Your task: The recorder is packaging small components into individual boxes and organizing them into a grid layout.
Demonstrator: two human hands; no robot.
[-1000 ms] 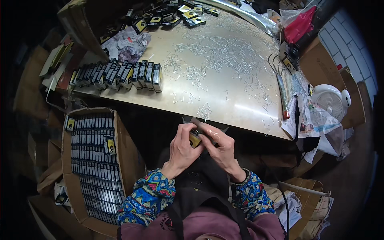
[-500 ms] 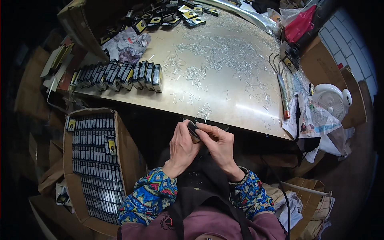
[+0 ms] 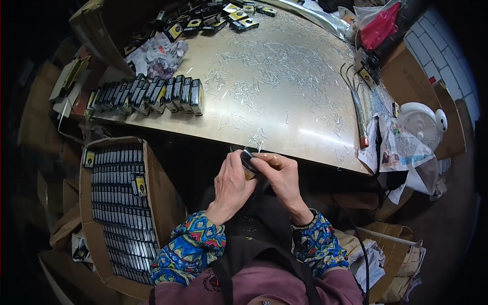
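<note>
Just in front of the table's near edge, both my hands hold one small black-and-yellow box (image 3: 248,161). My left hand (image 3: 232,182) is wrapped round its left side. On its right, the thumb and fingers of my right hand (image 3: 279,177) close on the box near its top end. Much of the box is hidden behind my fingers, and I cannot make out whether its flap is folded. Right beyond my fingertips, a little heap of bent wire pieces (image 3: 258,138) lies at the edge of the metal-topped table (image 3: 178,125).
A row of similar boxes (image 3: 147,95) stands on the table's left, with loose boxes (image 3: 213,19) piled behind. Scattered wires (image 3: 284,66) cover the table's middle. A carton (image 3: 87,203) packed with boxes sits at lower left. At right are a screwdriver-like tool (image 3: 360,119) and a white fan (image 3: 421,124).
Within my hands the box has turned a little, and more of its dark end shows. My right thumb has shifted slightly down. The whole view has moved slightly.
</note>
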